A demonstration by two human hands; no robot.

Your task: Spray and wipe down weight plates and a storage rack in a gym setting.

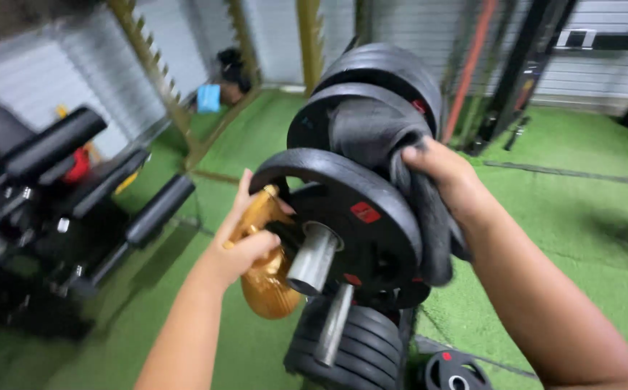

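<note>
1. Up close, we see round black weight plates [357, 217] with a matte rubbery face, stacked on a rack with smooth grey metal pegs [314, 256]
2. Our right hand [447, 177] reaches in from the right, fingers closed on a soft dark grey cloth [393, 144] draped over the plates
3. Our left hand [245, 242] grips a shiny gold spray bottle [267, 285], just beside the front plate
4. Its nozzle is hidden behind the fingers; the black bench [61, 209] at left is blurred, and green turf [581, 202] covers the floor
</note>
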